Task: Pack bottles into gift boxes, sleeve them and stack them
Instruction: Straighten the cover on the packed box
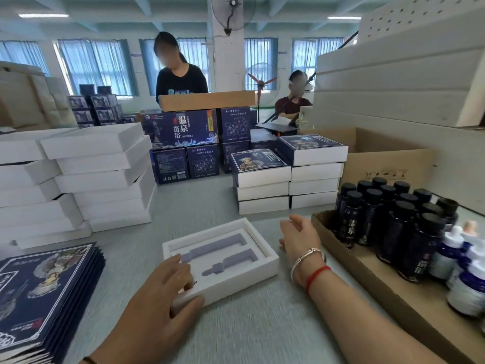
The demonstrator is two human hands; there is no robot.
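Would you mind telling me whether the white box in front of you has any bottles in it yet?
Empty: both shaped slots of the white box show bare purple lining.

We count one open white gift box (220, 258) near centre, two bottle-shaped slots in it. Right: about fifteen dark bottles (391, 214) in one cardboard tray (367, 269), plus some four white bottles (464, 269), partly cut off. Two sleeved stacks (288, 177) far centre, four boxes each. One sleeve pile (44, 298) near left. Two people (181, 72) far.
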